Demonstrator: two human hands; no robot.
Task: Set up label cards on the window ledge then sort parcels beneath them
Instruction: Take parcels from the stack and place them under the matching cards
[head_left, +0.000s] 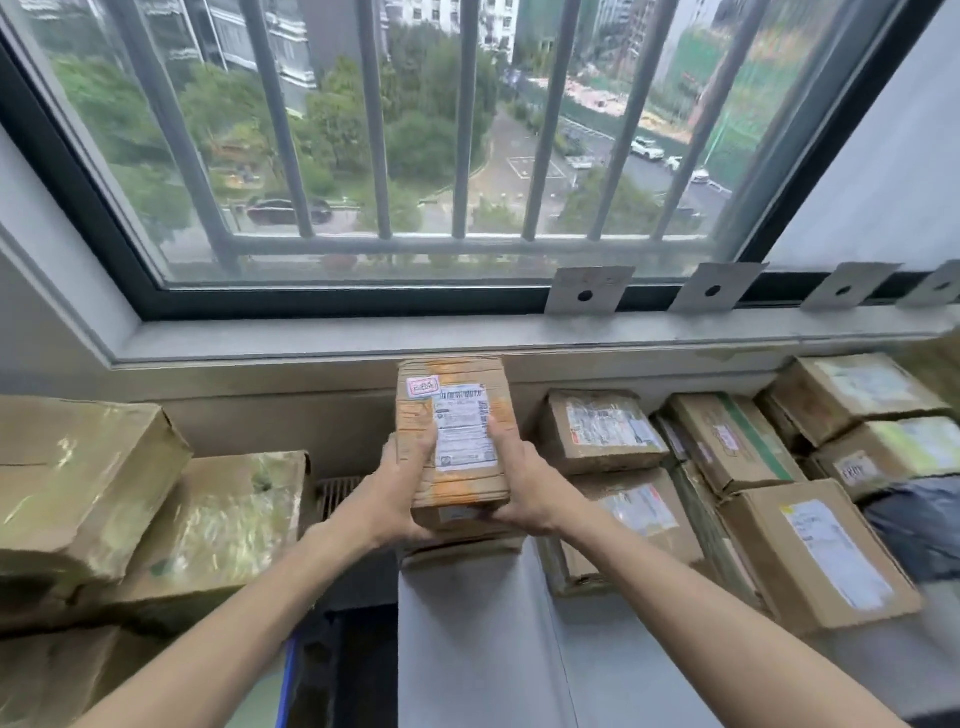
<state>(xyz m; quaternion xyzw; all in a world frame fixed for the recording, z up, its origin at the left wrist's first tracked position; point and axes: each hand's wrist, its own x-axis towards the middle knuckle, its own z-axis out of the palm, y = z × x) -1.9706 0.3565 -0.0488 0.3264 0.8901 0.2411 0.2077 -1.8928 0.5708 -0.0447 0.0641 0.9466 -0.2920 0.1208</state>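
Item: small taped cardboard parcel (457, 441), held centre-scene below the window ledge (363, 338), left hand (402, 480) and right hand (522, 480) clasping its long sides; judged light, rigid, tape-slick.

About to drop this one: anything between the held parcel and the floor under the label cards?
Yes. Under the label cards, stacked parcels already fill the space right of the held parcel, gripped by left hand and right hand.

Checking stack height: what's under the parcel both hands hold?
Another cardboard box edge shows directly beneath the parcel; hands and parcel cover the rest.
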